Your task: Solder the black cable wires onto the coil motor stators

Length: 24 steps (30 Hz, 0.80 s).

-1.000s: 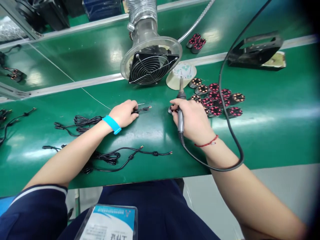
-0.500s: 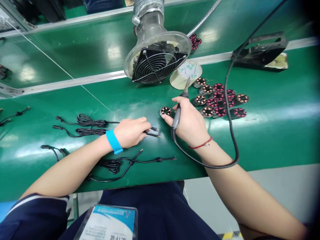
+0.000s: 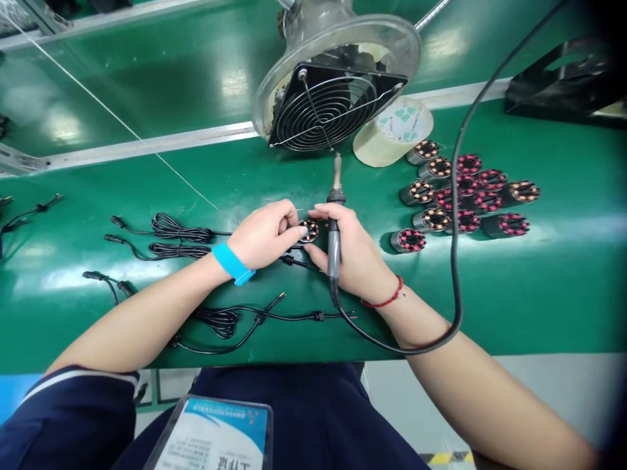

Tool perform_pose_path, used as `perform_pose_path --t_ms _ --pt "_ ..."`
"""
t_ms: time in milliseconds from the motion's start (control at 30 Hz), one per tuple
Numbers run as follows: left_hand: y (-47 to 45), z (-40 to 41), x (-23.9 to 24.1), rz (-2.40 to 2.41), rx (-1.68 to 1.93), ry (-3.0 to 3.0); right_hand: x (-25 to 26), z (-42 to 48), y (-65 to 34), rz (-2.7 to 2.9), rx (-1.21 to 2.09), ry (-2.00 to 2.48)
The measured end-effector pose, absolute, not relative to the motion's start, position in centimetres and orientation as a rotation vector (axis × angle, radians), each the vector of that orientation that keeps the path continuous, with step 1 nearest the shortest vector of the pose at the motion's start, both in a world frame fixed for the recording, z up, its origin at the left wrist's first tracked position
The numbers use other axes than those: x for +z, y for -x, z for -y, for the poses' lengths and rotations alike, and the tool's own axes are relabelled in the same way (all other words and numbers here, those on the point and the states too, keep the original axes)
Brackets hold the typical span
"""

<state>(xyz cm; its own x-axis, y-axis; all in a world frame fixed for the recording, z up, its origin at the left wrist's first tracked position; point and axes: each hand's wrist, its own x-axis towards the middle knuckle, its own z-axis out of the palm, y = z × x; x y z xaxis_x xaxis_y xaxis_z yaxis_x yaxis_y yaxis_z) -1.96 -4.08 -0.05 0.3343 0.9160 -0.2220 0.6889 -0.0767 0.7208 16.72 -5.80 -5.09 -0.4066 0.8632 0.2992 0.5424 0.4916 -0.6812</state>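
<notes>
My left hand [image 3: 266, 234], with a blue wristband, is closed in a pinch on a black cable end and touches a small round coil part [image 3: 309, 230] on the green bench [image 3: 147, 189]. My right hand [image 3: 353, 256] grips a soldering iron [image 3: 335, 219] whose tip points up and away; its fingers also touch the coil part. The two hands meet at the part. The iron's black cord [image 3: 455, 215] loops off to the right.
Several cylindrical coil parts [image 3: 455, 196] lie right of my hands. A tape roll [image 3: 392, 130] and a fume extractor fan [image 3: 333, 98] stand behind. Bundled black cables [image 3: 176, 238] lie to the left, and another cable [image 3: 245, 320] near the front edge. A black stand [image 3: 568, 85] sits far right.
My left hand slid its cable end right, up to the coil part. My right hand drew the part and iron left and nearer. The view moved closer to the bench.
</notes>
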Motion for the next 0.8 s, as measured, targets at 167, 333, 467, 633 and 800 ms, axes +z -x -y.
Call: perform_pose_path --t_ms 167,333,467,633,800 --pt "1.1 4.6 0.2 -1.500 0.244 -2.064 -5.1 5.6 -16.4 2.138 0.540 1.185" --pt "1.8 4.0 -0.1 -1.449 0.283 -2.040 -4.8 5.7 -16.6 2.151 0.516 1.199" --pt "2.2 3.7 -0.5 -1.414 0.387 -1.971 -4.8 5.7 -16.8 2.129 0.540 1.210" --pt "2.2 3.5 -0.8 -1.363 0.556 -1.790 -5.0 5.6 -17.0 2.044 0.654 1.181" --pt "2.1 3.7 -0.4 -1.238 0.854 -1.468 -5.0 5.6 -17.5 1.803 0.825 1.148"
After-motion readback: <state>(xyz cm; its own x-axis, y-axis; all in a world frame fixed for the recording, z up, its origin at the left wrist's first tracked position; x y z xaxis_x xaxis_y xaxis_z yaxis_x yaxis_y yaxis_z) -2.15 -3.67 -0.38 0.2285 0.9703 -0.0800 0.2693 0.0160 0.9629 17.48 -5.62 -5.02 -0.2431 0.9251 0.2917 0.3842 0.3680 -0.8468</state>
